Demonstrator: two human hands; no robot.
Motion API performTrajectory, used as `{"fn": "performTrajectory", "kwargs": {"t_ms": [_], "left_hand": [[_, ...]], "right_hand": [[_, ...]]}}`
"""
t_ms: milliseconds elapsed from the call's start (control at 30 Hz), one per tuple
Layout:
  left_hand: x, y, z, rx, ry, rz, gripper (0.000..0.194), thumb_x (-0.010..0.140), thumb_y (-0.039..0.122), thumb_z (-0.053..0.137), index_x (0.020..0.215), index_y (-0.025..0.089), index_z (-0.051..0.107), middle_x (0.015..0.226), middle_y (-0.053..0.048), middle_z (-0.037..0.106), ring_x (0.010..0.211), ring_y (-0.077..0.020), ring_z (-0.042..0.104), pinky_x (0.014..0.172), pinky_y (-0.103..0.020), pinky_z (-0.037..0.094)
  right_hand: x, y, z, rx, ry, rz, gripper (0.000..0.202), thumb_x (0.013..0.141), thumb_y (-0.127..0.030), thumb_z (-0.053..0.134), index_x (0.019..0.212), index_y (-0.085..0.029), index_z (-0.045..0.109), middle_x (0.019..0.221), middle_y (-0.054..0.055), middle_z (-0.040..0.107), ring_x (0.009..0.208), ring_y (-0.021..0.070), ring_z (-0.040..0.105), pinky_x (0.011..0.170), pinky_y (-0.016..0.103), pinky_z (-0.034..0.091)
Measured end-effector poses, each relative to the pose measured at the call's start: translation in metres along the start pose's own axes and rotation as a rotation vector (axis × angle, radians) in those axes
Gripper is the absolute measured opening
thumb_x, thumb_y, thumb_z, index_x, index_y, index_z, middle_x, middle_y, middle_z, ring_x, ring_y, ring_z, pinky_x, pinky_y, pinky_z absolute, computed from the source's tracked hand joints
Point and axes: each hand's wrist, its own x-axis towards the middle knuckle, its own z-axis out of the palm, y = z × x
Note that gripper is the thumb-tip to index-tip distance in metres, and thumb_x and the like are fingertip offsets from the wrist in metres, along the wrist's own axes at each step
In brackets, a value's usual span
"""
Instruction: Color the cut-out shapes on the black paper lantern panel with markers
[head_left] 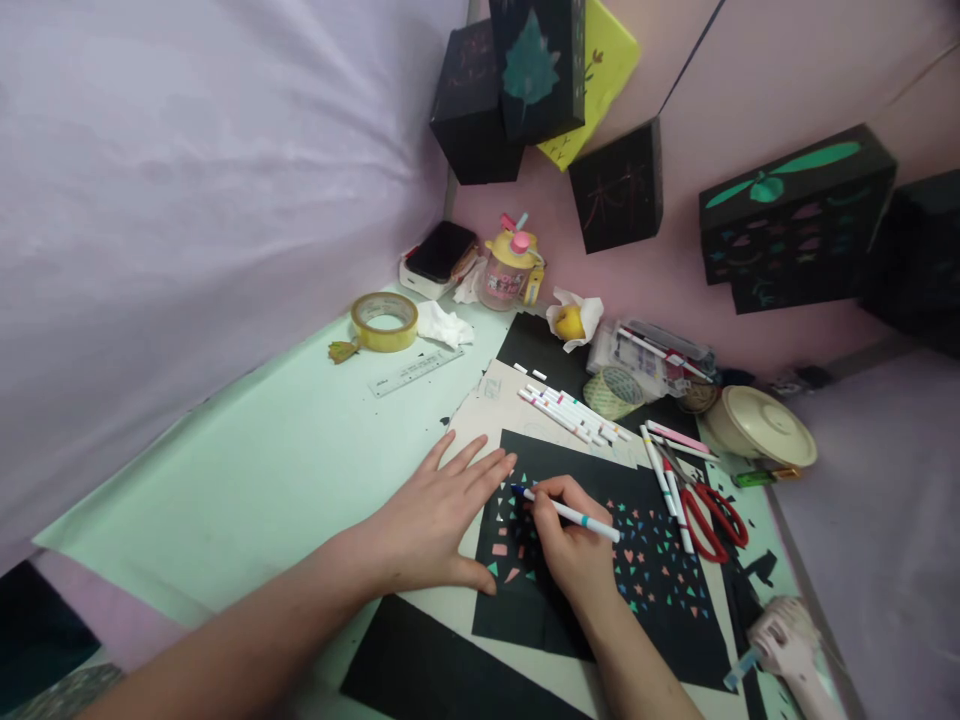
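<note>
A sheet of black paper lies before me, dotted with small coloured shapes such as stars, triangles and hearts. My left hand is spread flat along its left edge, fingers apart. In my right hand is a white marker with a teal band. The marker's dark blue tip rests at or just over the shapes near the upper left of the sheet, close to my left fingertips. Beyond the sheet, a row of white markers lies on pale paper.
Red-handled scissors and loose markers lie right of the sheet; a glue gun is at lower right. Farther back are a tape roll, a clear ruler, a drinking bottle and a lidded bowl. Black boxes hang above.
</note>
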Motion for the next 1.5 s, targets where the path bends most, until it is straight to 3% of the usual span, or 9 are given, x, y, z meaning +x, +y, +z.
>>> {"fn": "performTrajectory", "kwargs": {"t_ms": [1500], "left_hand": [[0.0005, 0.0002, -0.001, -0.006, -0.005, -0.005, 0.106, 0.069, 0.074, 0.057, 0.148, 0.023, 0.01, 0.153, -0.008, 0.022, 0.142, -0.0294, 0.008, 0.113, -0.047, -0.005]], "right_hand": [[-0.001, -0.0027, 0.0, -0.013, 0.012, 0.006, 0.015, 0.083, -0.022, 0.051, 0.07, -0.019, 0.058, 0.061, -0.002, 0.058, 0.056, 0.0122, 0.053, 0.057, 0.024, 0.04]]}}
